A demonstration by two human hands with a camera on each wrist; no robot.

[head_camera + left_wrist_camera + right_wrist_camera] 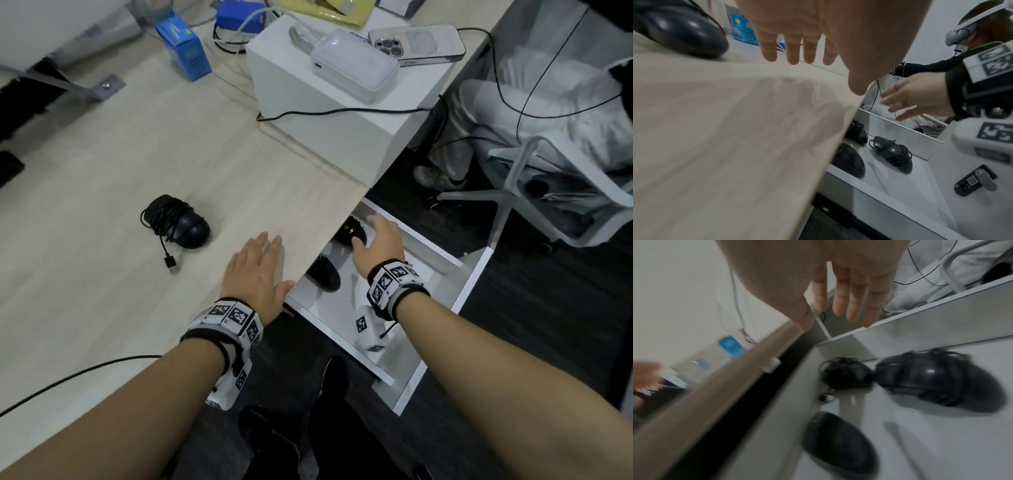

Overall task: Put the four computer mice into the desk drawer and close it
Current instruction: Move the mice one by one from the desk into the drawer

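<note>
Three glossy black computer mice (892, 153) lie inside the open white desk drawer (442, 310) — two with cables wrapped round them. The fourth black cord-wrapped mouse (178, 221) sits on the pale wood-grain desktop (102, 164). The left hand (255, 270) hovers flat near the desk edge — fingers spread, empty. The right hand (380, 246) hangs over the drawer, fingers extended, holding nothing.

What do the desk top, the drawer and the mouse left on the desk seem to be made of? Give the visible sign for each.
Desk top: pale wood-look laminate, probably; matt, with faint printed grain.
Drawer: white coated board or painted metal, cannot tell which; smooth walls with a slight sheen.
Mouse on the desk: black plastic, glossy, with bright highlights; its cord looks rubbery.
</note>
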